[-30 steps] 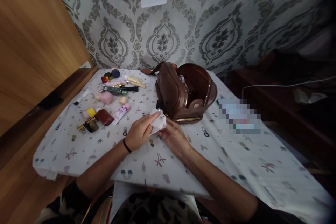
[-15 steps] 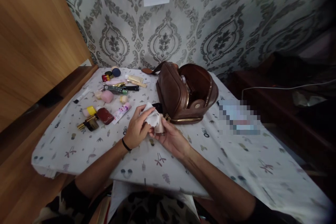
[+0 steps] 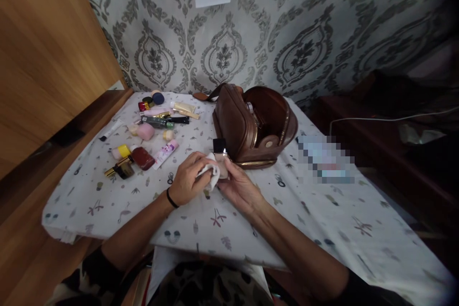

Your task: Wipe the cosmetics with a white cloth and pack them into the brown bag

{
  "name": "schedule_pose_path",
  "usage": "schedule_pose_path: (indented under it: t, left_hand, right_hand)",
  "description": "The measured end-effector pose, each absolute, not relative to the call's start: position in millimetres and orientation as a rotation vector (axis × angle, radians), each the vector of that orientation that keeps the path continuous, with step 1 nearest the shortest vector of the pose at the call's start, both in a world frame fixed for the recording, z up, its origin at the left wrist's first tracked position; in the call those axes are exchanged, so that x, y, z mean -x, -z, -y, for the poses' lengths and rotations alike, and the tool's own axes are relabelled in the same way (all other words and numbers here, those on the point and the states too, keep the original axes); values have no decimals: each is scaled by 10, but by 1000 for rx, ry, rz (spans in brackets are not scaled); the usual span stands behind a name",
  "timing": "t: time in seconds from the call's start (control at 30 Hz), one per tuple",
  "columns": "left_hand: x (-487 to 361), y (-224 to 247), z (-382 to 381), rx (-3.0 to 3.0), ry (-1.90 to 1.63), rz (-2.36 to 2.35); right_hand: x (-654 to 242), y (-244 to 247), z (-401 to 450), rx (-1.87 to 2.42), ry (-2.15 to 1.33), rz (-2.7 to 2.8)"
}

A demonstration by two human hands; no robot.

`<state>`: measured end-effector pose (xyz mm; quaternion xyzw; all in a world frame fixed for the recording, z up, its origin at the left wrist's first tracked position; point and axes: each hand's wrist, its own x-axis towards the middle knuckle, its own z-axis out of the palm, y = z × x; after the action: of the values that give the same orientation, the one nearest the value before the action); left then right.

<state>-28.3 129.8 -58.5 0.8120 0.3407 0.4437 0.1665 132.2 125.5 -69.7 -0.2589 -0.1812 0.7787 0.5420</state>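
- White cloth [image 3: 214, 175] has slid lower since half a second ago, baring the black cap [image 3: 220, 145] of the bottle [image 3: 222, 166].
- Left hand [image 3: 188, 179], wrist bent inward, curls its fingers round the cloth, against the bottle's side.
- Right hand [image 3: 242, 189] grips the bottle between thumb and fingers.
- Beige bottle, roughly upright, cap toward twelve o'clock.
- Brown bag [image 3: 234, 122], between one and two o'clock from the bottle, gapes open; small pale item [image 3: 250, 106] inside.
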Motion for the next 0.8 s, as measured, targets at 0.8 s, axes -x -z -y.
schedule_pose_path:
  t: [0.8]
  left_hand:
    - [268,597,-1321,-2234,-1254,-1041]
  right_hand:
    - [-1335,782,-1260,640,-1887,298]
